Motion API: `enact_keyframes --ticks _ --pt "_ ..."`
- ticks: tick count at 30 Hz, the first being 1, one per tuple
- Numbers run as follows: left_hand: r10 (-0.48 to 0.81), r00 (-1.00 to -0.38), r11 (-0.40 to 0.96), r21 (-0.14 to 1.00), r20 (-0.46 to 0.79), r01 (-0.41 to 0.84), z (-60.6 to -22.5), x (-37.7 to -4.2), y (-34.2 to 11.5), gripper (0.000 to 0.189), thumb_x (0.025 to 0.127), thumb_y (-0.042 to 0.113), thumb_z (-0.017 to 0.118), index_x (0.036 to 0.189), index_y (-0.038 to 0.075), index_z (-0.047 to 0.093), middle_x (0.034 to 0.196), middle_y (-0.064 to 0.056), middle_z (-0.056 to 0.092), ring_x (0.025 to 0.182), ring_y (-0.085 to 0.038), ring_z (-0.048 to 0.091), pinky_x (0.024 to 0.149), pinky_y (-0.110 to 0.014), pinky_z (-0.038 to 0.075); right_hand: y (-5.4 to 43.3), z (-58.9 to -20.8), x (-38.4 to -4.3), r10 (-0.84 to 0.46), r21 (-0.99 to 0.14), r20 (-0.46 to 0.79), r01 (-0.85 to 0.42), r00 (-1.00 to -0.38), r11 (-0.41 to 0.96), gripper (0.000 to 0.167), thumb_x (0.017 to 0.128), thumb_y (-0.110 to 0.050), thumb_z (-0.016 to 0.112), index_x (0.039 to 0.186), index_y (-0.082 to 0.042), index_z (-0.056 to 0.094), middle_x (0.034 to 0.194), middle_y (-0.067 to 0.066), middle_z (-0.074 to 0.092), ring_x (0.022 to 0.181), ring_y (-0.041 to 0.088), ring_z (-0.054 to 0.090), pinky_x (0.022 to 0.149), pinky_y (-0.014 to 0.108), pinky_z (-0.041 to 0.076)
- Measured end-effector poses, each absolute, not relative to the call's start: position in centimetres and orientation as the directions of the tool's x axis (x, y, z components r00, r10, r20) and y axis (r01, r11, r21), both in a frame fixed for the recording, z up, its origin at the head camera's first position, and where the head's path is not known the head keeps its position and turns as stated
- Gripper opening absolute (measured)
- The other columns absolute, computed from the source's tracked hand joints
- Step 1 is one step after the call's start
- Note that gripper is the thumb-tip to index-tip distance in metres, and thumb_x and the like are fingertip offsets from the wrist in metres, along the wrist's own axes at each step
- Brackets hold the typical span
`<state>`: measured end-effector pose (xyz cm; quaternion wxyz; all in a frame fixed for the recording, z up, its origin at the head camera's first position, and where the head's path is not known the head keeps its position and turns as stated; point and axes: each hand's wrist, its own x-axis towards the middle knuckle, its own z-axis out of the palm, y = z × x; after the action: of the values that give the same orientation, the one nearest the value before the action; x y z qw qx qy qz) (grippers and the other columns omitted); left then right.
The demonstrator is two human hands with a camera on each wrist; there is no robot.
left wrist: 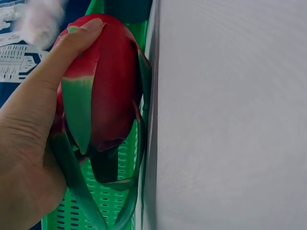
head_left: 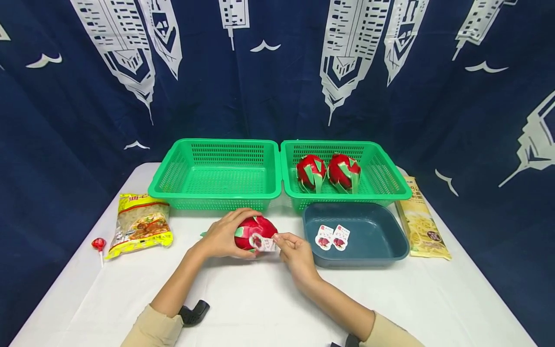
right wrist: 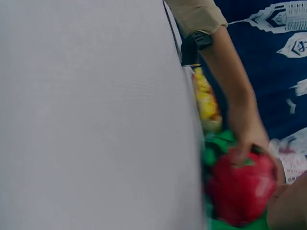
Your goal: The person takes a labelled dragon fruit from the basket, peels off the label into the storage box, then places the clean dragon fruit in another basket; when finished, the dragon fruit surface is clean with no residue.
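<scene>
My left hand (head_left: 225, 235) grips a red dragon fruit (head_left: 260, 225) with green scales on the white table, in front of the baskets. The left wrist view shows the thumb along the upper side of the dragon fruit (left wrist: 117, 72), its long green leaf tips trailing down. From the right, my right hand (head_left: 298, 258) pinches the end of a white label sticker (head_left: 265, 244) between thumb and fingertips. The sticker's rounded end, printed with a dragon fruit, overlaps the fruit's front in the head view. In the right wrist view the label (right wrist: 293, 165) shows at the edge, beside the fruit.
A green basket (head_left: 217, 196) stands behind the left hand. Another green basket (head_left: 347, 196) holds two dragon fruits (head_left: 311, 171). A blue-grey tub (head_left: 373, 236) contains two more stickers (head_left: 340, 237). Outside these lie a noodle packet (head_left: 425, 221), a yellow bag (head_left: 140, 224) and a lollipop (head_left: 99, 244).
</scene>
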<state>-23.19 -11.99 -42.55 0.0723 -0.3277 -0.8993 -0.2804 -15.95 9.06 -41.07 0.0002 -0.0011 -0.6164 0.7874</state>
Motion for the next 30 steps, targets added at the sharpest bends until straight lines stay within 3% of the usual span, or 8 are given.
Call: enact_keyframes --ticks 5,8,11,14,18,24,30 --pt "0.547 -0.783 0.637 0.461 0.295 0.618 -42.3 -23.3 -11.9 0.092 0.053 0.054 0.082 0.133 0.044 0.037 0.132 0.016 0.038 0.116 -0.012 0.040 0.075 -0.043 0.048 14.4 -36.4 -15.7 -0.041 -0.982 0.105 -0.097 -0.994 -0.165 0.009 0.089 -0.002 0.058 0.085 -0.006 0.065 0.051 -0.005 0.034 0.045 0.007 0.026 0.045 0.024 0.018" --pt "0.545 -0.787 0.636 0.469 0.289 0.613 -42.2 -23.4 -11.9 0.092 0.054 0.051 0.083 0.134 0.039 0.039 0.132 0.016 0.038 0.118 -0.012 0.039 0.075 -0.045 0.048 19.6 -34.0 -16.9 -0.117 -0.991 0.130 -0.132 -0.985 0.012 0.008 0.090 -0.008 0.059 0.088 -0.003 0.066 0.050 -0.005 0.032 0.045 0.009 0.024 0.045 0.029 0.018" --pt "0.550 -0.787 0.632 0.477 0.279 0.611 -42.2 -23.4 -11.9 0.093 0.054 0.050 0.084 0.135 0.035 0.040 0.133 0.015 0.038 0.119 -0.014 0.038 0.075 -0.047 0.048 24.7 -33.0 -18.2 -0.219 -0.969 0.062 -0.112 -0.974 0.221 0.023 0.091 -0.014 0.059 0.098 0.008 0.062 0.050 -0.004 0.028 0.045 0.010 0.022 0.045 0.034 0.018" --pt "0.551 -0.790 0.635 0.480 0.269 0.606 -42.3 -23.3 -11.8 0.094 0.055 0.051 0.083 0.136 0.036 0.039 0.133 0.015 0.037 0.120 -0.014 0.038 0.076 -0.048 0.048 28.4 -33.5 -19.7 -0.285 -0.914 -0.070 -0.053 -0.956 0.403 0.035 0.091 -0.017 0.060 0.105 0.015 0.058 0.050 -0.004 0.028 0.044 0.009 0.022 0.043 0.030 0.020" --pt "0.545 -0.796 0.639 0.484 0.263 0.598 -42.3 -23.3 -11.9 0.093 0.055 0.052 0.083 0.135 0.040 0.037 0.133 0.016 0.036 0.120 -0.013 0.038 0.076 -0.047 0.048 31.0 -35.6 -22.0 -0.318 -0.812 -0.188 -0.035 -0.929 0.583 0.034 0.090 -0.020 0.061 0.103 0.011 0.062 0.053 -0.005 0.039 0.047 0.006 0.029 0.046 0.024 0.029" --pt "0.542 -0.801 0.640 0.494 0.253 0.589 -42.4 -23.2 -11.9 0.093 0.055 0.052 0.083 0.134 0.047 0.033 0.134 0.015 0.036 0.119 -0.014 0.038 0.076 -0.046 0.049 32.0 -38.8 -24.0 -0.325 -0.672 -0.110 -0.171 -0.939 0.720 0.020 0.088 -0.014 0.063 0.090 0.004 0.069 0.079 0.005 0.067 0.061 0.009 0.045 0.058 0.028 0.041" --pt "0.533 -0.807 0.643 0.500 0.253 0.581 -42.5 -23.2 -11.8 0.094 0.054 0.051 0.084 0.135 0.043 0.036 0.134 0.017 0.036 0.119 -0.015 0.038 0.077 -0.049 0.047 31.8 -40.5 -24.6 -0.276 -0.546 0.014 -0.239 -0.961 0.803 0.012 0.085 -0.014 0.067 0.083 -0.002 0.070 0.069 0.002 0.063 0.060 0.011 0.047 0.055 0.028 0.040"
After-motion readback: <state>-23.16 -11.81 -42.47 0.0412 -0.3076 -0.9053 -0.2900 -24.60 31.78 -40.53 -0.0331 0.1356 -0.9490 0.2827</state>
